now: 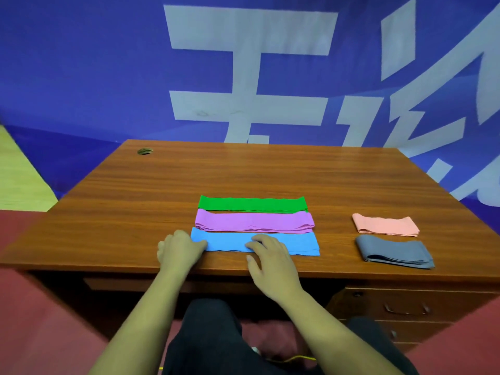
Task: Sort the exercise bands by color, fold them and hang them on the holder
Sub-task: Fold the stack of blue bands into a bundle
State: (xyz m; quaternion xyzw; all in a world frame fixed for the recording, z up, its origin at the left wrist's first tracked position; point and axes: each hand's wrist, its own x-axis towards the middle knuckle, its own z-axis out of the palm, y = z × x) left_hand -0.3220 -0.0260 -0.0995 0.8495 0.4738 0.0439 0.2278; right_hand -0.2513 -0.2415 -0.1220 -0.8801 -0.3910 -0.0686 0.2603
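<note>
Three long flat bands lie side by side on the wooden desk (135,201): green band (253,204) farthest, purple band (254,222) in the middle, blue band (292,244) nearest me. My left hand (180,249) grips the blue band's left end with curled fingers. My right hand (270,262) rests flat on the blue band's middle, fingers spread. Off to the right lie a folded pink band (385,226) and, in front of it, a folded grey band (395,251). No holder is in view.
A cable hole (145,151) sits at the desk's far left corner. Drawers with handles (405,309) are under the desk on the right. A blue banner wall (81,77) stands right behind the desk. My legs are below the front edge.
</note>
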